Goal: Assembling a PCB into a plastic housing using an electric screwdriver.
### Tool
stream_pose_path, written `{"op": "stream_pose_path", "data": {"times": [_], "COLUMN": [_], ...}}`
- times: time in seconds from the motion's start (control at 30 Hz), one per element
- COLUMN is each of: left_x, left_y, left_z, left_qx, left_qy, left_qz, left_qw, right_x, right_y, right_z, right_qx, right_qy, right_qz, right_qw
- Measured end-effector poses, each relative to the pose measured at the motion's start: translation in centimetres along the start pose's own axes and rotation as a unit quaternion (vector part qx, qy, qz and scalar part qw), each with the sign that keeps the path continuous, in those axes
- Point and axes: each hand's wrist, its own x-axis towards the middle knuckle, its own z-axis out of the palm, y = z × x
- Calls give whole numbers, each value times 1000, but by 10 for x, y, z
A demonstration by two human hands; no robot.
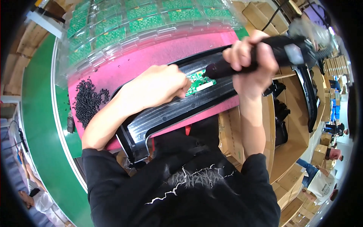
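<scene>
Nearest, at frame centre, the left hand [157, 87] lies curled with its fingertips pinching the left edge of the small green circuit board [199, 82], which sits in the long black plastic frame [177, 108]. That frame's long axis runs from lower left up to upper right across the pink mat [159, 53] on the desk. Just right of the board, the right hand [251, 60] is wrapped tight around a black electric screwdriver [242, 64], tip aimed left and down onto the board's upper edge. A heap of black screws [87, 102] lies well left on the mat; clear trays of green boards [132, 22] crowd the upper frame, open cardboard boxes [291, 125] the right
</scene>
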Motion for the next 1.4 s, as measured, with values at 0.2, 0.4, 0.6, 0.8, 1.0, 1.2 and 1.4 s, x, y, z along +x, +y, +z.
{"op": "stream_pose_path", "data": {"times": [0.2,0.4,0.6,0.8,1.0,1.2,1.4], "left_x": [5,5,7,1,-10,-2,-5], "left_y": [17,22,14,14,-6,1,-11], "left_z": [-8,-7,0,-8,-23,-20,-19], "left_qx": [-165,-120,-67,88,129,125,87], "left_qy": [206,262,316,308,341,331,315], "left_qz": [93,136,160,111,-1,-63,-34], "left_qw": [960,948,933,941,931,933,945], "right_x": [-11,-11,-7,-6,-6,-8,-6], "right_y": [-38,-47,-33,-17,12,39,43], "right_z": [16,21,26,30,19,26,31], "right_qx": [120,86,72,30,-34,11,-47], "right_qy": [-30,-37,-21,22,-45,-5,-19], "right_qz": [-68,-86,-90,-72,-18,-12,10], "right_qw": [990,992,993,997,998,1000,999]}}
